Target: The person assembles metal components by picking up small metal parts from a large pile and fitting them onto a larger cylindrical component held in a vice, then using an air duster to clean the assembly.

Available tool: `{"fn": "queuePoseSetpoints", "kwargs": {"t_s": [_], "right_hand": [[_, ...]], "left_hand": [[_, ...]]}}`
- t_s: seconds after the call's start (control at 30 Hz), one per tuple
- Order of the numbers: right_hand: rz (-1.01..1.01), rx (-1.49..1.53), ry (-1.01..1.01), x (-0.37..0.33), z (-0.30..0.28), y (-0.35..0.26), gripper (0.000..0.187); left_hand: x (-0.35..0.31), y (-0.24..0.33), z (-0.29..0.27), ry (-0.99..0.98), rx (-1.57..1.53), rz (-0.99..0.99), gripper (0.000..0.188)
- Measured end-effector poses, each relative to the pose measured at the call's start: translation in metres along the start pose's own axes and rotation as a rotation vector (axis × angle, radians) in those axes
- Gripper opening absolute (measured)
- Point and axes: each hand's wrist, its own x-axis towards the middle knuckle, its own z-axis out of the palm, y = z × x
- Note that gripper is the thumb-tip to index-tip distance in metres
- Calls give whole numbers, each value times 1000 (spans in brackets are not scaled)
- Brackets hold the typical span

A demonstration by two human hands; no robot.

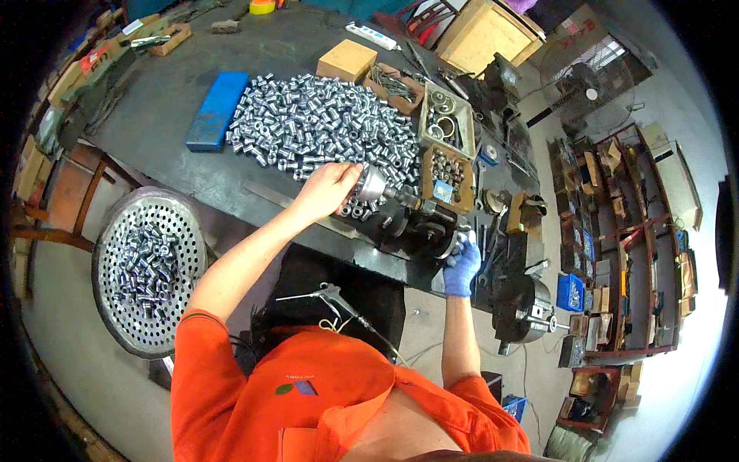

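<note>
My bare left hand (329,189) is closed, fingertips together, against the front of a round metal chuck (372,183). Whatever those fingers pinch is too small or hidden to make out. The chuck belongs to a small dark bench machine (416,219) at the table's near edge. In a blue glove, my right hand (463,266) is wrapped round the rim of a handwheel (446,243) on the machine's right side. Just behind the machine spreads a large heap of shiny metal sleeves (327,123), some lying close beside my left hand.
A round perforated metal pan (192,266) holding more sleeves stands at the left. A blue box (218,112) borders the heap. Boxes of parts (449,173) line its right side. An air gun (331,296) hangs near my lap. Shelves (627,246) and a fan (589,92) stand right.
</note>
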Motion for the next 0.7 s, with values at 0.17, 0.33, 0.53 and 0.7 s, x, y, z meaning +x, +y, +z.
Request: {"fn": "queuePoseSetpoints", "kwargs": {"t_s": [0.17,0.33,0.53,0.7], "right_hand": [[-267,-257,39,71,25,-4,23],[-279,-22,-145,51,58,-57,21],[-409,-28,-154,-29,41,-61,27],[-160,48,-133,-29,-6,-21,31]], "left_hand": [[4,-3,-1,-31,-89,-89,46],[1,0,-3,-15,-145,-126,45],[-3,-3,-9,-30,-205,-98,44],[2,-6,-14,-65,-199,-48,38]]}}
